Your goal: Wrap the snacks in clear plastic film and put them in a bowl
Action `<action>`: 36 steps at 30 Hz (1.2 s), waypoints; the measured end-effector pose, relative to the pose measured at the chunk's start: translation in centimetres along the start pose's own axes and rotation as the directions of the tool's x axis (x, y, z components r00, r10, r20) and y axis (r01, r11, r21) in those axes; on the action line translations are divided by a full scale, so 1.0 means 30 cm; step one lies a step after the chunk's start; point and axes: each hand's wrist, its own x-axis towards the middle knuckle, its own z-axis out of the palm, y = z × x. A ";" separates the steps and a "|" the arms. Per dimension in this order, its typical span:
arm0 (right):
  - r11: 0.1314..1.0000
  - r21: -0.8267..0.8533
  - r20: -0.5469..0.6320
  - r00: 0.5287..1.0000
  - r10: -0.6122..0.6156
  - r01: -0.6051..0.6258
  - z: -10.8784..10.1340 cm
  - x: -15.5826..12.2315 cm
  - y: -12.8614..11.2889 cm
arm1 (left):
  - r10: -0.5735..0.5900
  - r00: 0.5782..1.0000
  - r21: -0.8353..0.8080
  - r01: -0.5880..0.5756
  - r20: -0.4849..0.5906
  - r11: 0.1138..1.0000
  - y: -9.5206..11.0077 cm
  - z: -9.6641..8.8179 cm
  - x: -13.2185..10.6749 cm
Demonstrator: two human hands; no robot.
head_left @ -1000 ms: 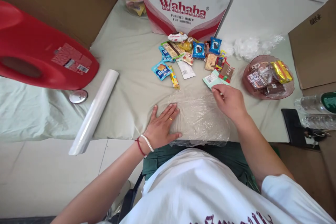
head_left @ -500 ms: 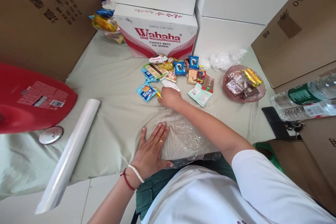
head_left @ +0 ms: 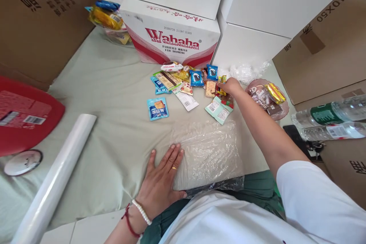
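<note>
Two bare hands are working apart. The left hand (head_left: 161, 181) is lying flat with fingers spread, gripping nothing and pressing down the near left edge of a crinkled sheet of cling film (head_left: 210, 148), which is resting on the pale green tablecloth (head_left: 114, 84) right in front of the person. The right hand (head_left: 231, 85) is stretching across to the far right end of a scatter of small snack packets (head_left: 185, 80), its fingers curling down over a little yellow packet (head_left: 222, 79). Whether they are actually pinching it cannot be told from this angle. That packet is sitting between a tan biscuit wrapper (head_left: 210, 88) and a pink dish (head_left: 286, 105) of wrapped sweets, with a green packet (head_left: 219, 109) just nearer. It is looking very light, with glossy and probably slick foil, and the contents may be crushing easily, so a gentle pinch at a crimped end seems safest. The film is looking flimsy and clingy, likely bunching unless held at its edges.
</note>
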 end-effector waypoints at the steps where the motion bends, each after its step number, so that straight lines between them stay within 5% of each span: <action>1: 1.000 -0.009 -0.008 1.000 0.005 -0.005 0.017 0.021 -0.007 | -0.002 1.000 0.003 0.002 -0.003 1.000 0.000 0.000 0.000; 4: 1.000 -0.020 -0.001 1.000 0.008 -0.008 0.039 0.051 -0.009 | -0.002 1.000 0.006 0.002 -0.015 1.000 0.000 0.005 -0.003; 8: 1.000 -0.015 -0.098 0.995 -0.020 0.019 -0.022 0.061 0.009 | 0.017 0.999 -0.002 -0.017 -0.047 1.000 0.002 0.014 -0.007; 12: 0.970 0.011 -0.268 0.935 -0.231 0.242 -0.076 0.089 -0.096 | 0.032 0.996 -0.024 -0.034 -0.080 0.999 0.002 0.012 -0.008; 15: 0.883 -0.047 -0.191 0.863 -0.468 0.468 -0.058 0.125 -0.223 | 0.022 0.996 -0.048 -0.027 -0.091 0.999 0.001 0.006 -0.005; 18: 0.908 -0.144 -0.101 0.907 -0.409 0.394 -0.036 0.164 -0.277 | 0.030 0.996 -0.057 -0.035 -0.087 0.998 0.001 0.003 -0.004; 21: 0.960 -0.181 -0.054 0.973 -0.224 0.211 -0.042 0.194 -0.238 | 0.020 0.998 -0.078 -0.026 -0.067 0.997 0.001 0.001 -0.002; 24: 0.977 -0.146 -0.063 0.984 -0.168 0.157 -0.058 0.205 -0.177 | 0.010 0.997 -0.096 -0.017 -0.072 0.995 0.003 0.000 0.000; 28: 0.959 0.168 -0.136 0.969 -0.205 0.226 -0.048 0.154 -0.125 | 0.020 0.993 -0.079 -0.030 -0.115 0.996 0.005 -0.007 0.003; 31: 0.834 0.457 -0.154 0.951 -0.270 0.310 -0.032 0.077 -0.080 | 0.073 0.987 -0.049 -0.080 -0.142 0.996 0.000 -0.018 0.003; 36: 0.788 0.551 -0.203 0.960 -0.194 0.275 -0.021 -0.002 -0.004 | 0.132 0.979 0.020 -0.130 -0.155 0.991 -0.006 -0.033 0.006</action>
